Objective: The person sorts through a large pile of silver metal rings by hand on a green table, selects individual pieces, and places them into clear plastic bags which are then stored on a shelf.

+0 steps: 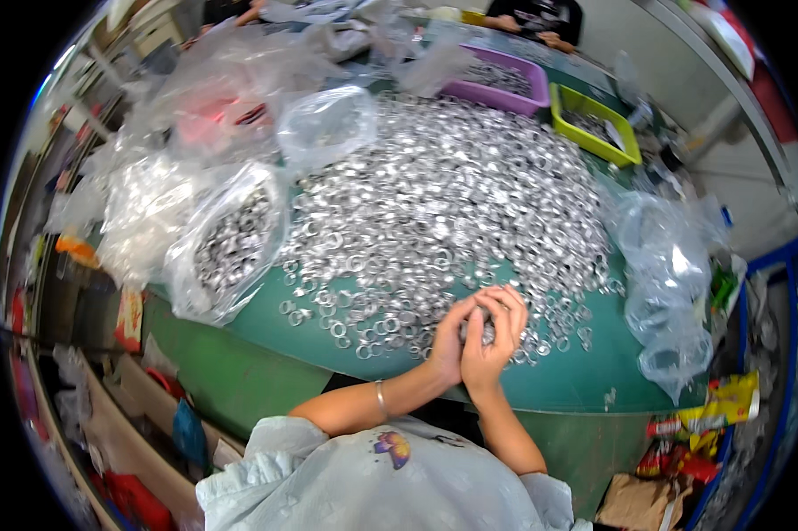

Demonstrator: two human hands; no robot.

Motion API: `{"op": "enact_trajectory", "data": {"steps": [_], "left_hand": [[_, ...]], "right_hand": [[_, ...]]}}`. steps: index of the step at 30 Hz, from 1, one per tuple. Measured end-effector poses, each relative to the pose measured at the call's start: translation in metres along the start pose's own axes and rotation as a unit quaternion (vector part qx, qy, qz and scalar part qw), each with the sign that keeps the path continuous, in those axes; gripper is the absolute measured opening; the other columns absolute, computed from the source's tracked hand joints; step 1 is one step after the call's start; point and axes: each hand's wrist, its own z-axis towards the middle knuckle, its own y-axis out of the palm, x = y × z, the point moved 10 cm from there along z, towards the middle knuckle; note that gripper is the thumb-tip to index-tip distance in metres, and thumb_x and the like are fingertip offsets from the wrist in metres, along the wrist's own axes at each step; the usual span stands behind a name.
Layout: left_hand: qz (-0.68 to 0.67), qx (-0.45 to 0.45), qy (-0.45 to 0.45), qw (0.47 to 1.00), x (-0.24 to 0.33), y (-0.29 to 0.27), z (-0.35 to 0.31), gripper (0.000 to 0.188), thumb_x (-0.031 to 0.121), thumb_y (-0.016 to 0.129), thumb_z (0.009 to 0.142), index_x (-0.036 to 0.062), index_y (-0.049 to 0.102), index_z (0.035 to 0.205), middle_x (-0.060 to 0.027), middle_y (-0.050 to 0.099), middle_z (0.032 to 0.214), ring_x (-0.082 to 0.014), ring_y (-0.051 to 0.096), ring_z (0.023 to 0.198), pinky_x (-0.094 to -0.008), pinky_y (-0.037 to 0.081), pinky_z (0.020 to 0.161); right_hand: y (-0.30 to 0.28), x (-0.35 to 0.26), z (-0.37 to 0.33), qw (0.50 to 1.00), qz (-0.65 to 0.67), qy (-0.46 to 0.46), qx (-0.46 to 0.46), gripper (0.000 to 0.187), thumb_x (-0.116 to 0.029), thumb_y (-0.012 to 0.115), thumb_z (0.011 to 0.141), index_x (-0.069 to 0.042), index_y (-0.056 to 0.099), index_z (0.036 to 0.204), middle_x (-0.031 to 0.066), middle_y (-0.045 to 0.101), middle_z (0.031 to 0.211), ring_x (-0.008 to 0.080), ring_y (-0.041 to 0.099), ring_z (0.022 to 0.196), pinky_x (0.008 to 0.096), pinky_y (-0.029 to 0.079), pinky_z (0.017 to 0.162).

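A wide heap of small silver metal rings (pixel 434 195) covers the middle of the green table. At its near edge my two hands are cupped together. My left hand (pixel 449 343), with a bangle on its wrist, has its fingers curved up and over. My right hand (pixel 494 350) presses against it from the right with bent fingers. A few silver rings (pixel 486 333) show in the hollow between the palms; how many lie there is hidden by the fingers. Loose rings (pixel 384 326) lie scattered left of my hands.
On the left stands a clear plastic bag (pixel 231 243) of rings, beside more crumpled bags. A purple basin (pixel 540 84) and a yellow-green basin (pixel 625 146) hold small metal parts at the far right. Clear bags (pixel 664 265) lie along the right edge. People sit across the table.
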Motion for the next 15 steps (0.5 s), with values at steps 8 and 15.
{"op": "enact_trajectory", "data": {"steps": [8, 15], "left_hand": [[-0.104, -0.009, -0.049, 0.993, 0.0, -0.016, -0.013, 0.028, 0.031, 0.051, 0.088, 0.0094, 0.057, 0.105, -0.0054, 0.059, 0.101, -0.0155, 0.056, 0.092, -0.0301, 0.045, 0.084], [-0.18, 0.05, 0.001, 0.982, 0.053, -0.023, -0.043, 0.024, 0.03, 0.054, 0.085, 0.0119, 0.056, 0.1, -0.0104, 0.059, 0.106, -0.0224, 0.056, 0.096, -0.0388, 0.045, 0.085]], "right_hand": [[0.024, -0.038, 0.005, 0.986, -0.128, -0.062, -0.081, 0.031, -0.026, 0.06, 0.077, -0.003, 0.062, 0.098, 0.0107, 0.054, 0.106, 0.031, 0.049, 0.108, 0.0527, 0.016, 0.102], [0.032, -0.071, 0.01, 0.988, -0.007, -0.109, -0.113, 0.026, -0.023, 0.058, 0.079, -0.003, 0.062, 0.095, 0.0091, 0.057, 0.1, 0.0278, 0.052, 0.103, 0.0509, 0.019, 0.101]]}}
